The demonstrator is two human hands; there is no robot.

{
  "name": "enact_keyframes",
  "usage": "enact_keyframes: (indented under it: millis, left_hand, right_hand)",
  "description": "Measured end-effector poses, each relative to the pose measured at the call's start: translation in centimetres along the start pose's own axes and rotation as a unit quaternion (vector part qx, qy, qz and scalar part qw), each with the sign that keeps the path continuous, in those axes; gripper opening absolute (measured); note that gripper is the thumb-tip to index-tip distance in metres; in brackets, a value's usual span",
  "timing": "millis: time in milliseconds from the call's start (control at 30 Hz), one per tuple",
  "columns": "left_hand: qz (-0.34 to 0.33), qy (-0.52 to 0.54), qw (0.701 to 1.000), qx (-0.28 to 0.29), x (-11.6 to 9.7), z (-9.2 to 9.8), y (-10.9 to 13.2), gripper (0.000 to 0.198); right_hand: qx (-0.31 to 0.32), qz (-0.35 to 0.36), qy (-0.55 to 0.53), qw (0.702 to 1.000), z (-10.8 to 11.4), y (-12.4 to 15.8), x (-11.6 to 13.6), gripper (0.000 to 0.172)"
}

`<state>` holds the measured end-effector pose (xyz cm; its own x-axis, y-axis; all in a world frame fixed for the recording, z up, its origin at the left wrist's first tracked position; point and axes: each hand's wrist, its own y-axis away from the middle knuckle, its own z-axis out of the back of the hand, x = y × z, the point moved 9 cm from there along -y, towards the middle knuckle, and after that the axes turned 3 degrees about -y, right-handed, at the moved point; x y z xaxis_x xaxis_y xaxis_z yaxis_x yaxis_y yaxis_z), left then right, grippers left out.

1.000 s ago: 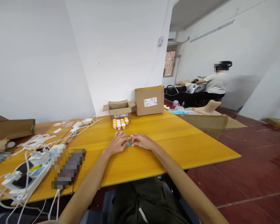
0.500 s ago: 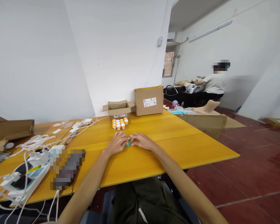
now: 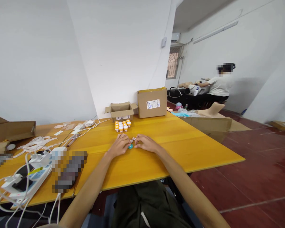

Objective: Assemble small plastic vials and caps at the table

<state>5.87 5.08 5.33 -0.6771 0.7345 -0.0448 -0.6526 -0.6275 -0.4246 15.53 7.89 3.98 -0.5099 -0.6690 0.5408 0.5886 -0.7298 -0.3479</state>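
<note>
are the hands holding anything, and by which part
Can't tell: the left hand is at the left edge of the teal disc, but any grip is too small to see; the right hand shows nothing clearly held.

The bare left forearm (image 3: pixel 92 183) and bare right forearm (image 3: pixel 180 177) are stretched forward and angled inward. The bare left hand (image 3: pixel 120 145) is turned palm down, its fingers curled; opposite, the bare right hand (image 3: pixel 146 143) is held with bent fingers, a narrow gap being left between them.
</note>
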Motion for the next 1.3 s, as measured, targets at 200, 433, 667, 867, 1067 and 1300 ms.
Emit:
enact_keyframes:
  millis: [200,433,667,867,1067,1300]
  left_hand:
    - [0.001,0.0,1.0,-0.005,0.1,0.0,0.0,0.019]
    - [0.001,0.007,1.0,-0.005,0.1,0.0,0.0,0.022]
    - [0.002,0.011,1.0,0.0,0.2,-0.1,0.0,0.024]
    - [0.0,0.007,1.0,-0.001,0.1,-0.1,-0.1,0.025]
    - [-0.002,0.008,1.0,-0.002,0.1,-0.1,-0.1,0.022]
    - [-0.01,0.013,1.0,-0.01,-0.1,-0.2,0.0,0.02]
  right_hand:
    - [0.012,-0.008,-0.001,1.0,-0.4,-0.1,-0.2,0.007]
    - [-0.002,0.022,-0.007,1.0,-0.6,-0.1,0.2,0.009]
    - [-0.001,0.04,-0.011,0.999,-0.9,-0.1,0.1,0.011]
    - [-0.002,0.035,-0.019,0.999,-1.2,-0.3,-0.3,0.011]
    - [-0.012,0.05,-0.035,0.998,-1.0,-0.4,0.0,0.01]
    - [-0.04,0.067,-0.03,0.996,-0.6,-0.6,0.4,0.011]
